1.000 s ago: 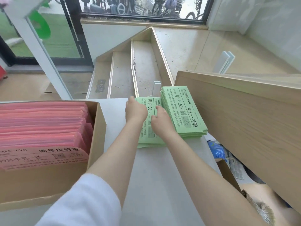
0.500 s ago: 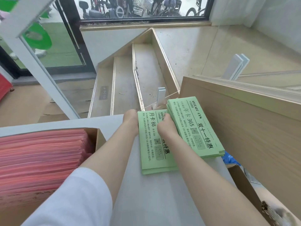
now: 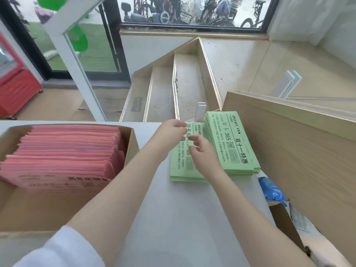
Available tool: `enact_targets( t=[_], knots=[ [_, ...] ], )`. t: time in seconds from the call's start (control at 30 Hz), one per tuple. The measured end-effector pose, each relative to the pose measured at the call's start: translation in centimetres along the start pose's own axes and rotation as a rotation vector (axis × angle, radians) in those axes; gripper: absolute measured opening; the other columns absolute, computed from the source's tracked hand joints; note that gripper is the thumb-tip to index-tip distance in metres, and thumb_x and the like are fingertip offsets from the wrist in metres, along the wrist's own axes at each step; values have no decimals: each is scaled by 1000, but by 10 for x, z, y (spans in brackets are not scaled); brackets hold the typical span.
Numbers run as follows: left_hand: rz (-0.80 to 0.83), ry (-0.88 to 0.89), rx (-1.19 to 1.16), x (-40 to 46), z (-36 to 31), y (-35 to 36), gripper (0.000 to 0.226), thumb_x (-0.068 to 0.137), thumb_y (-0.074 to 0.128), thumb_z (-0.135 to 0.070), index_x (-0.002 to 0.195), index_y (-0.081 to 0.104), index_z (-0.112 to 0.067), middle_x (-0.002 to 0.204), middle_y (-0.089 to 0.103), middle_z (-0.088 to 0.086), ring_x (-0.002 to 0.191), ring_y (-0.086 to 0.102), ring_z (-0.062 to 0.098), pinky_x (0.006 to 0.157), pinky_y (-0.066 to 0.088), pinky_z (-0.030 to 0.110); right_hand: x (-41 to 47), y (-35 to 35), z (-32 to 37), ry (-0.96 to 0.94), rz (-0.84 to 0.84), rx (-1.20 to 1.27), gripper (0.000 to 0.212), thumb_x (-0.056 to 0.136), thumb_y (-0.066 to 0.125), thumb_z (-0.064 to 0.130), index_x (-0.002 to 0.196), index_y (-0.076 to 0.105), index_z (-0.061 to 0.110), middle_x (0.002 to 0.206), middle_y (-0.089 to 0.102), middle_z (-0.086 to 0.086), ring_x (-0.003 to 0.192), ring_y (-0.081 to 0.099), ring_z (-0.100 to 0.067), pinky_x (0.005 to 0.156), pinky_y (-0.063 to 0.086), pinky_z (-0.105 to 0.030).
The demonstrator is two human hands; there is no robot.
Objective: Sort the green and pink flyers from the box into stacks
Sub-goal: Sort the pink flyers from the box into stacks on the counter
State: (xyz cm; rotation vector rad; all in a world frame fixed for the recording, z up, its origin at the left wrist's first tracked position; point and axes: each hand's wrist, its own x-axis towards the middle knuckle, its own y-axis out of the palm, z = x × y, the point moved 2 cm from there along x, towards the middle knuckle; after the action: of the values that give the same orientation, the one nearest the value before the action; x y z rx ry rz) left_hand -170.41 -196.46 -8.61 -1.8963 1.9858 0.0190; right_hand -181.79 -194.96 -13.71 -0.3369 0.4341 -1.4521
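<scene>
Two green stacks [image 3: 229, 143] on table [image 3: 173, 218], pink flyers [image 3: 63, 151] fill box [image 3: 133, 139]. My L hand [image 3: 170, 134], R hand [image 3: 202, 151] loose, empty. Pinks left, approx half done.

1. I am seeing bright, even daylight coming in through the window [image 3: 192, 12] ahead.
2. Shadows are lying soft on the worktop [image 3: 173, 218].
3. Wide-angle distortion is bending the frame edges.
4. Motion blur is softening both hands and the pink flyers' [image 3: 63, 157] print.
</scene>
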Motion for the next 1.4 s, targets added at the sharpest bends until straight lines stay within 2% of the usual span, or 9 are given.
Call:
enact_targets(
  t=[0.13, 0.3, 0.43, 0.57, 0.67, 0.8, 1.1, 1.23, 1.4],
  knots=[
    [-71, 285, 135, -67, 12, -28, 26, 89, 51, -8, 100, 60, -30, 96, 67, -13, 91, 64, 9, 79, 48, 23, -26, 3, 1, -156, 5, -70, 23, 89, 49, 4, 106, 63, 12, 105, 60, 4, 104, 55, -18, 93, 43, -34],
    [-206, 535, 579, -124, 45, -71, 30, 86, 56, -2, 113, 63, -13, 101, 63, -9, 90, 56, -6, 79, 42, 8, -57, 32, 28, -346, 97, -58, 25, 88, 49, -1, 102, 65, 12, 105, 62, 3, 99, 55, -11, 91, 44, -28],
    [-269, 501, 673, -147, 66, -122, 32, 86, 58, -4, 115, 62, -18, 104, 61, -11, 88, 57, -1, 77, 43, 8, -84, 63, 62, -604, 161, -142, 24, 85, 49, 2, 101, 64, 12, 107, 62, 0, 100, 55, -13, 86, 38, -12],
    [-318, 460, 726, -162, 83, -190, 33, 87, 60, -8, 117, 61, -19, 104, 58, -17, 96, 52, -2, 80, 36, -1, -98, 94, 97, -744, 153, -275, 21, 86, 49, 8, 100, 65, 9, 108, 62, -3, 99, 55, -21, 85, 35, -14],
    [-308, 467, 793, -160, 97, -241, 32, 87, 60, -9, 117, 61, -18, 108, 61, -11, 100, 54, 3, 86, 36, 4, -100, 122, 120, -719, 128, -369, 25, 88, 50, 7, 109, 63, 10, 112, 61, -4, 104, 53, -22, 87, 34, -15],
    [-236, 558, 893, -143, 111, -298, 31, 87, 59, -9, 117, 62, -15, 115, 63, -2, 100, 56, 11, 91, 46, 30, -95, 163, 143, -598, 207, -520, 32, 91, 51, 12, 122, 60, 17, 122, 58, 2, 115, 52, -18, 99, 41, -30],
    [-25, 805, 1001, -109, 140, -343, 35, 78, 71, -17, 112, 66, -11, 110, 65, 6, 102, 58, 27, 84, 49, 38, -95, 226, 175, -437, 134, -881, 40, 94, 42, 10, 132, 51, 18, 133, 51, 0, 117, 47, -26, 95, 41, -39],
    [-37, 906, 1015, -106, 147, -345, 35, 68, 79, -12, 101, 69, -10, 93, 67, 7, 81, 60, 31, 66, 53, 44, -97, 233, 182, -384, 90, -935, 39, 91, 48, 11, 129, 52, 22, 123, 53, 1, 112, 48, -23, 83, 44, -34],
    [-44, 951, 979, -108, 151, -344, 25, 63, 81, -13, 82, 65, -13, 80, 61, 5, 74, 53, 29, 64, 50, 40, -99, 243, 180, -340, 101, -1042, 23, 89, 55, 20, 111, 59, 17, 110, 51, -3, 107, 46, -22, 67, 38, -29]
  ],
)
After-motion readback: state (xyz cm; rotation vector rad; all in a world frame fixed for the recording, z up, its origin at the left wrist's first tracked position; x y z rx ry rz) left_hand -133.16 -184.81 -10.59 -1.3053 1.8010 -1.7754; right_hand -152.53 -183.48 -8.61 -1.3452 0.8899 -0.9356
